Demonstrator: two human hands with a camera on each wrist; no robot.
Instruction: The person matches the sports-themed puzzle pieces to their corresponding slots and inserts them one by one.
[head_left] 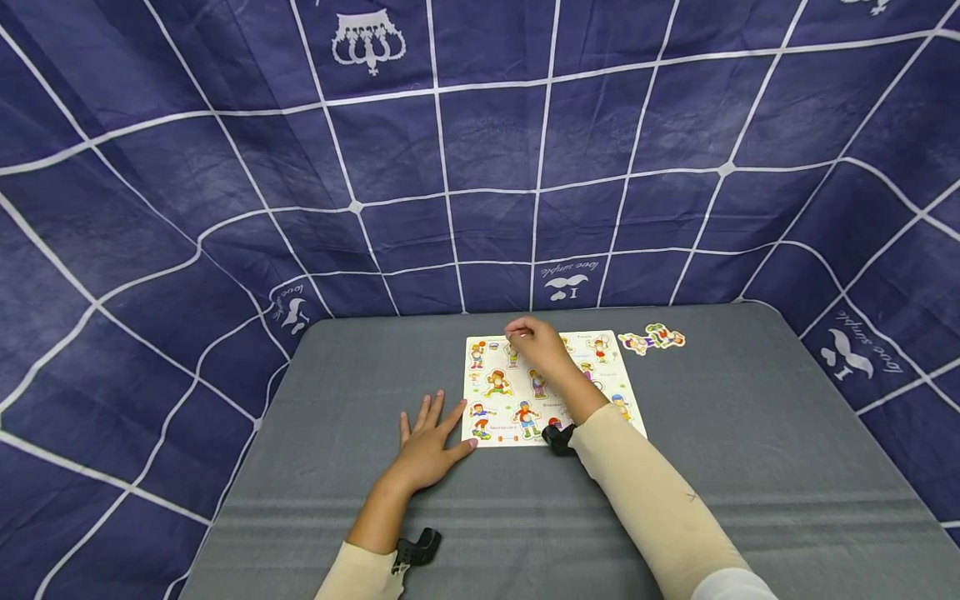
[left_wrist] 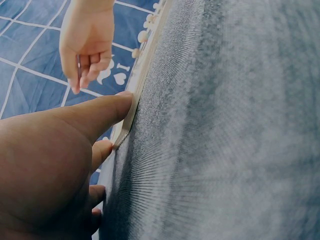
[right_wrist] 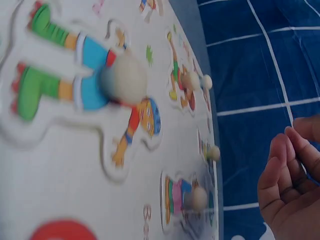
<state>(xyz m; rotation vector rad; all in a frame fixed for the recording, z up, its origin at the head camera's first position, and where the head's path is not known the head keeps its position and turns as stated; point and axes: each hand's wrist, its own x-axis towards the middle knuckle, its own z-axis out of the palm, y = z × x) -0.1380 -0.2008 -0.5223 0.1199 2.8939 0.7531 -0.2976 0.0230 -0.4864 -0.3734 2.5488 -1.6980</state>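
In the head view, a white wooden knob puzzle board (head_left: 551, 423) lies on the grey table, covered with sports figures. My left hand (head_left: 426, 454) rests spread at its left edge. Its thumb (left_wrist: 107, 112) touches the board's near corner in the left wrist view. Above the board's far left part hovers my right hand (head_left: 542, 346), fingers loosely curled and thumb beside them; no piece shows between them. Round wooden knobs stand up from the pieces, such as a skater figure (right_wrist: 92, 82) and a figure in pink (right_wrist: 175, 195) in the right wrist view.
Overlapping loose puzzle pieces (head_left: 652, 338) lie just off the board's far right corner. A navy cloth (head_left: 495, 150) with white grid lines surrounds the grey table (head_left: 360, 392) at the back and sides. Each wrist carries a small black camera (head_left: 422, 547).
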